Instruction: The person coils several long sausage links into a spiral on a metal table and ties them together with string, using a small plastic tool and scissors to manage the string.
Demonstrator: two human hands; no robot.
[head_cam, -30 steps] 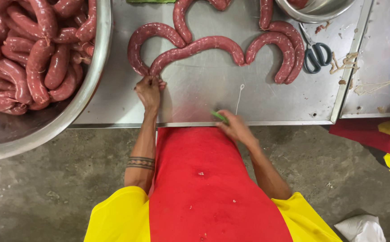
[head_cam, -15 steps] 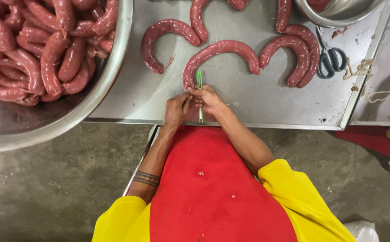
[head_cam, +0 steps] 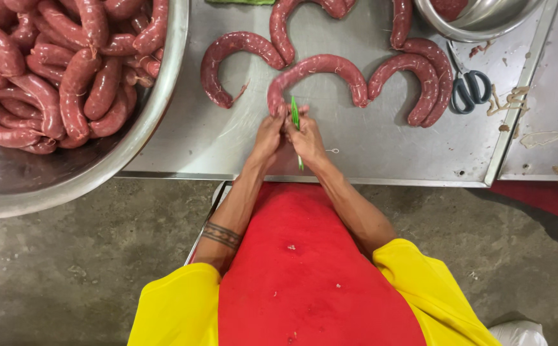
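Both your hands have come together at the near end of the curved sausage (head_cam: pixel 317 69) in the middle of the tabletop (head_cam: pixel 368 150). A second ago they were apart: your left hand (head_cam: pixel 267 133) was alone on the sausage end, and your right hand (head_cam: pixel 307 140) was back at the table edge with something green under it. Half a second ago the two had already met, and since then the pose has barely shifted.

Now your left fingers (head_cam: pixel 277 114) are closed in a pinch on the tip of the sausage, while your right fingers are wrapped around a thin green stick (head_cam: pixel 295 114), held upright along the line of your hands with its top end beside the sausage tip. Whether the stick actually touches the casing cannot be told from here.

The sausage itself lies flat, arched away from you, apart from the hooked one (head_cam: pixel 234 59) to its left and the doubled pair (head_cam: pixel 420 77) to its right. The big steel bowl (head_cam: pixel 163 109) of sausages sits to your left, and the scissors (head_cam: pixel 470 90) lie untouched well off to the right.

So the reach is over; the work seems to have moved to the sausage end.
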